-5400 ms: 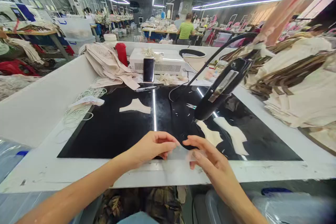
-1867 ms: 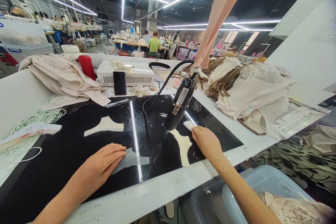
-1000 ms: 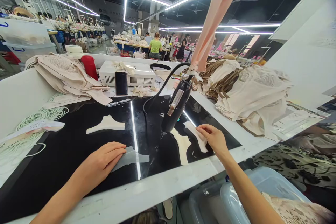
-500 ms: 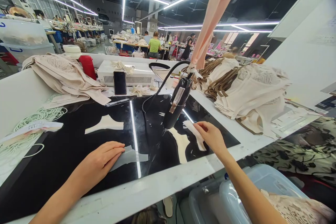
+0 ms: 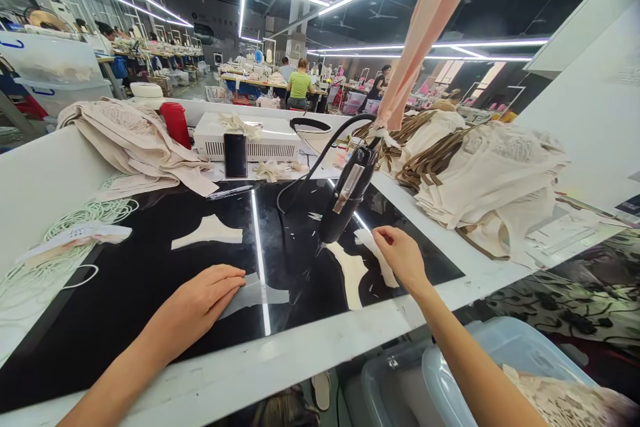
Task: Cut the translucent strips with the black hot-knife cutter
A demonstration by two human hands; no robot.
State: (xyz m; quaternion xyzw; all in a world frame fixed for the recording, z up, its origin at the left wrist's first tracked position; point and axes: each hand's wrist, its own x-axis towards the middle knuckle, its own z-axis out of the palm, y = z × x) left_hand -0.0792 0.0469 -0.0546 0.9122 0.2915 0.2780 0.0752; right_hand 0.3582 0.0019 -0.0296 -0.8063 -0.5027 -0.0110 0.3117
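Note:
My left hand (image 5: pixel 200 300) lies flat with its fingers together on a sheer grey fabric piece (image 5: pixel 275 295), covering part of it. By the upper edge of a white curved fabric piece (image 5: pixel 379 260) is my right hand (image 5: pixel 403 255), its thumb and fingers pinched together. Whatever is between those fingertips is hidden. A cream curved fabric piece (image 5: pixel 351 275) rests just left of the white one. Above it hangs a black handheld tool (image 5: pixel 347 197) with a thin tip, slung from a peach fabric strip (image 5: pixel 415 47). Another cream piece (image 5: pixel 210 232) lies farther left on the black tabletop (image 5: pixel 150 273).
Beige garments (image 5: pixel 135 140) are heaped back left, near a coil of pale green cord (image 5: pixel 75 227). A phone (image 5: pixel 235 155) leans on a white box (image 5: pixel 275 137). More garments (image 5: pixel 500 173) pile up at right. Below the table edge stands a clear plastic bin (image 5: pixel 505 340).
The whole view has shifted a little, so things sit farther right. My right hand's fingers have curled in slightly; my left hand stays on the grey fabric.

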